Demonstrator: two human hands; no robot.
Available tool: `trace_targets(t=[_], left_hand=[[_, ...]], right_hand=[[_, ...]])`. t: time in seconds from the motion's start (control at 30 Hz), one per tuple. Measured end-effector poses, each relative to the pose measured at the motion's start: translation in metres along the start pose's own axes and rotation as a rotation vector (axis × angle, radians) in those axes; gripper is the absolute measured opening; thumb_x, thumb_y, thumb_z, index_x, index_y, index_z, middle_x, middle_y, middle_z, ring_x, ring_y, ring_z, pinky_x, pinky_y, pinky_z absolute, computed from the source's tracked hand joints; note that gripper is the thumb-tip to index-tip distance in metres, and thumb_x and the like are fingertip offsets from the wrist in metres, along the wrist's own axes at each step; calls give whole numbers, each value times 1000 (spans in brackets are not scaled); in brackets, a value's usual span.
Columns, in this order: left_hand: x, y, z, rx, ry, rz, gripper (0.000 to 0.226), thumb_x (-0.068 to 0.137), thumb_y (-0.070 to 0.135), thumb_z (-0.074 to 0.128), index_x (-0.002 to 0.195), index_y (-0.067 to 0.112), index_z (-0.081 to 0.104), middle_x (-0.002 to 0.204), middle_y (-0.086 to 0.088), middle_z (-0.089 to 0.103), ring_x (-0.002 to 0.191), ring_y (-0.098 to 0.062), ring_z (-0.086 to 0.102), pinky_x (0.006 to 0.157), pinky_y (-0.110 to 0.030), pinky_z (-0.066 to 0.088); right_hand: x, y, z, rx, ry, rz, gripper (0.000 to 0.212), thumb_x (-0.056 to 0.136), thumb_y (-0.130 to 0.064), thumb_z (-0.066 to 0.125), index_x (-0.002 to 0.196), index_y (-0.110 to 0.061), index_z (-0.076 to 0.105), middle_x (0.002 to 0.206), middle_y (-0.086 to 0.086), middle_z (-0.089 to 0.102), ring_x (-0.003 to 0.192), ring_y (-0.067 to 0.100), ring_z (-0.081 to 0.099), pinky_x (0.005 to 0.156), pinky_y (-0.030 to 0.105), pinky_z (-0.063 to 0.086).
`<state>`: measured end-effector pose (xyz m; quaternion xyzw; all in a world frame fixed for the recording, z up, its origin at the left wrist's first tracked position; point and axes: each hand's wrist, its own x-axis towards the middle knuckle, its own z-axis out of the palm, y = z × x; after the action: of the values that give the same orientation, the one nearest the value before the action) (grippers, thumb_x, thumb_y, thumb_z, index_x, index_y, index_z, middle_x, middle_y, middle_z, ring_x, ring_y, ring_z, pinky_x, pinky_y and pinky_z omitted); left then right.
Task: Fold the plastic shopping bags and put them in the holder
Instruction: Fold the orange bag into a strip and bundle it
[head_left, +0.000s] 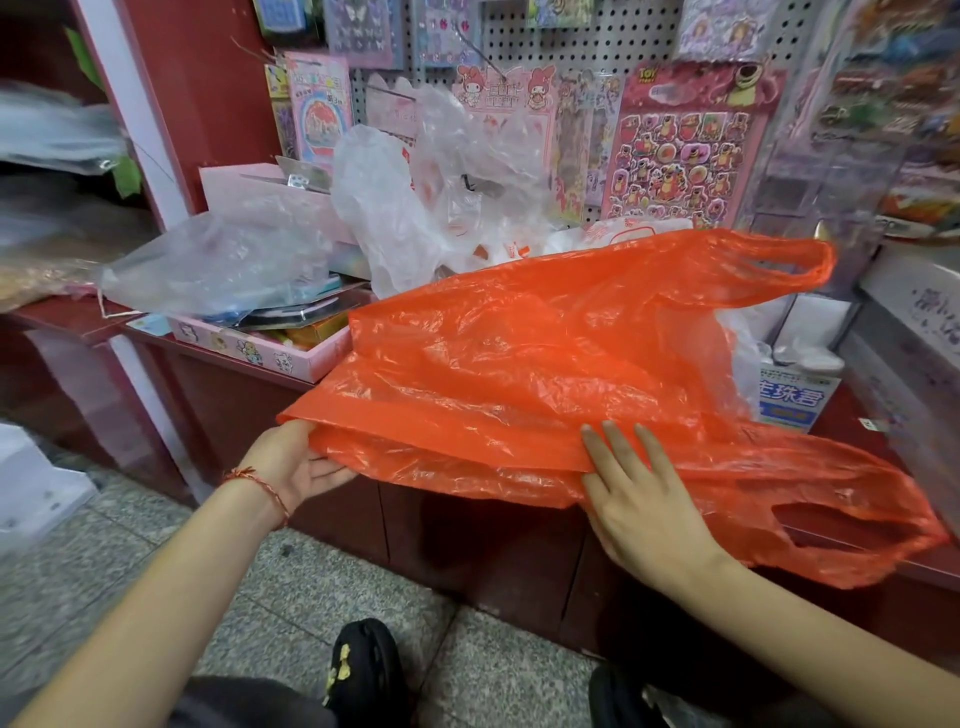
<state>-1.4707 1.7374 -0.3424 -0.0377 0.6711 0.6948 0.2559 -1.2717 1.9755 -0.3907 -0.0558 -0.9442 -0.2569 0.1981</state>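
An orange plastic shopping bag (519, 364) lies spread over the front of a dark red counter (831, 431), its two handles pointing right. My left hand (298, 460) holds the bag's near left corner, fingers under the edge and thumb hidden by the plastic. My right hand (644, 499) lies flat with straight fingers, pressing on the bag's near edge. Several crumpled clear and white bags (441, 197) are piled behind the orange one, and another clear bag (218, 260) lies to the left.
A pink box (260, 351) of small goods sits on the counter at left. A white box with blue print (795, 400) stands at right behind the orange bag. Sticker sheets hang on a pegboard (685, 156) behind. My shoe (363, 670) is on the grey tiled floor below.
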Motion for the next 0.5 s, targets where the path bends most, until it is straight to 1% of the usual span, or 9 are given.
trace_targets(t=[0.07, 0.1, 0.17, 0.2, 0.23, 0.3, 0.33, 0.4, 0.5], left_hand=[[-2, -1, 2, -15, -8, -28, 26, 100, 29, 39, 86, 14, 54, 79, -12, 63, 74, -22, 59, 71, -38, 55], [-3, -2, 3, -24, -14, -39, 28, 101, 29, 37, 85, 13, 54, 71, -12, 66, 72, -22, 59, 62, -34, 57], [-4, -1, 5, -23, -21, -51, 31, 101, 29, 36, 84, 10, 54, 56, -10, 66, 63, -23, 63, 42, -25, 53], [-5, 0, 6, -7, -24, -51, 32, 102, 29, 35, 84, 8, 54, 55, -10, 66, 58, -23, 65, 37, -24, 51], [-5, 1, 7, 16, -25, -49, 33, 102, 28, 34, 87, 7, 53, 61, -12, 66, 58, -24, 65, 36, -24, 50], [-5, 2, 6, 77, -14, -50, 32, 103, 26, 31, 96, 3, 51, 71, -16, 64, 63, -27, 63, 36, -27, 51], [-4, 3, 4, 110, -13, -48, 32, 103, 25, 29, 97, 2, 50, 68, -16, 65, 60, -27, 64, 36, -27, 51], [-3, 4, 0, 165, -25, -42, 33, 103, 23, 28, 91, 2, 50, 55, -13, 66, 47, -23, 66, 36, -27, 51], [-2, 5, -6, 205, -50, -34, 33, 103, 23, 28, 89, 4, 51, 53, -12, 66, 44, -20, 65, 38, -27, 52]], right_hand=[[-1, -9, 2, 51, 45, -38, 65, 56, -39, 85, 106, -7, 59, 137, 27, 45, 125, 42, 45, 102, 55, 25], [1, -16, 1, 70, 48, -57, 76, 56, -45, 84, 116, -10, 53, 142, 27, 39, 129, 43, 42, 103, 56, 24], [9, -32, -3, 105, 47, -71, 89, 55, -52, 82, 127, -13, 48, 146, 27, 32, 133, 42, 35, 105, 57, 20], [16, -43, -6, 131, 49, -68, 89, 55, -55, 81, 128, -14, 51, 147, 27, 31, 134, 42, 34, 107, 58, 20], [24, -54, -9, 159, 55, -61, 88, 55, -57, 80, 127, -14, 55, 147, 27, 31, 135, 41, 33, 109, 59, 21], [42, -79, -17, 209, 74, -39, 84, 55, -58, 79, 124, -15, 59, 147, 26, 30, 136, 40, 31, 110, 58, 25], [52, -91, -20, 225, 81, -28, 82, 56, -58, 79, 123, -15, 61, 147, 25, 31, 136, 40, 30, 110, 57, 25], [69, -112, -25, 239, 83, -1, 76, 58, -58, 77, 119, -14, 64, 147, 24, 32, 137, 39, 30, 112, 55, 24], [87, -132, -24, 220, 51, 53, 63, 58, -51, 78, 108, -14, 68, 145, 22, 37, 136, 38, 33, 112, 54, 25]])
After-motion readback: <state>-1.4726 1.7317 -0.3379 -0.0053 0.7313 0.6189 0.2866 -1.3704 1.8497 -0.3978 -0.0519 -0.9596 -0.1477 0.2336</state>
